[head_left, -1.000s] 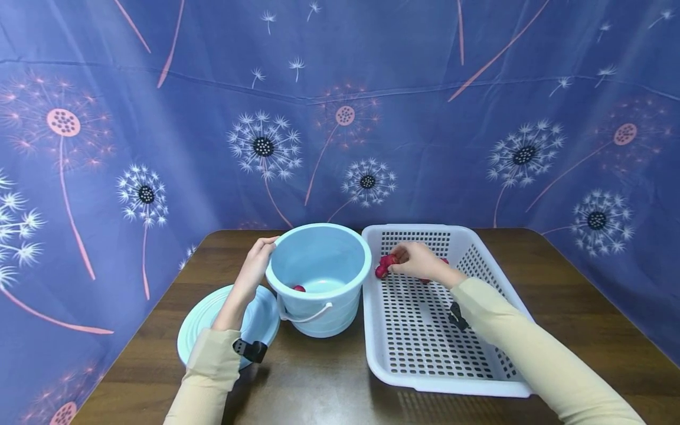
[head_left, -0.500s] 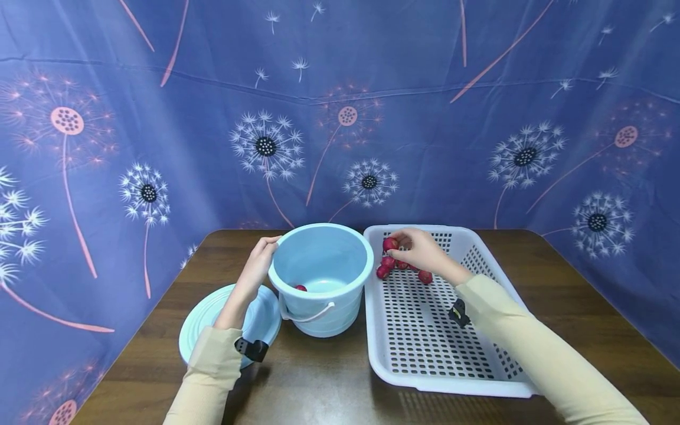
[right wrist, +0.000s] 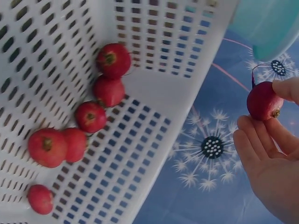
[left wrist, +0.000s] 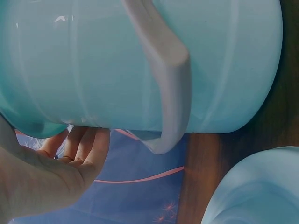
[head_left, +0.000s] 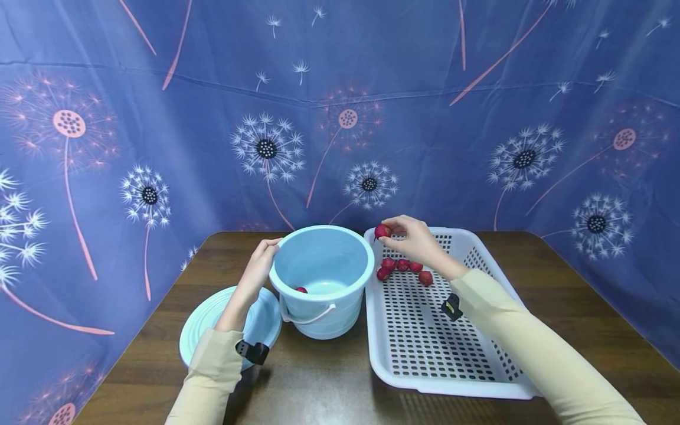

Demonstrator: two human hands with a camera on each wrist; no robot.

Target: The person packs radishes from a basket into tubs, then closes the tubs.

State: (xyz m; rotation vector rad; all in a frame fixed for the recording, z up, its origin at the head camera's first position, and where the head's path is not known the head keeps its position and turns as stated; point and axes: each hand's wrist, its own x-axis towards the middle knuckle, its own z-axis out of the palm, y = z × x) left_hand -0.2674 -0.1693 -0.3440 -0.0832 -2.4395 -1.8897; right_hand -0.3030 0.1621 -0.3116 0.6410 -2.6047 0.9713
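My right hand (head_left: 417, 242) pinches a red radish (head_left: 382, 231) between thumb and fingertips, up over the far left corner of the white perforated basket (head_left: 375, 348). In the right wrist view the thin root of this radish (right wrist: 262, 100) points up. Several more radishes (right wrist: 111, 60) lie in the basket along its far end. The light blue bucket (head_left: 324, 319) stands upright just left of the basket, with a radish (head_left: 301, 290) visible at its bottom. My left hand (head_left: 260, 264) holds the bucket's left rim; in the left wrist view its fingers (left wrist: 96, 149) bend against the outer wall.
A light blue round lid (head_left: 199, 321) lies left of the bucket, partly under my left forearm. The bucket's pale handle (head_left: 310, 316) hangs down its front. Everything stands on a brown wooden table (head_left: 308, 389), with a blue dandelion-print cloth (head_left: 425, 147) behind it.
My right hand has lifted one radish from the cluster in the basket, up and slightly left toward the bucket. The radishes left behind now show. My left hand stays at the bucket's rim.
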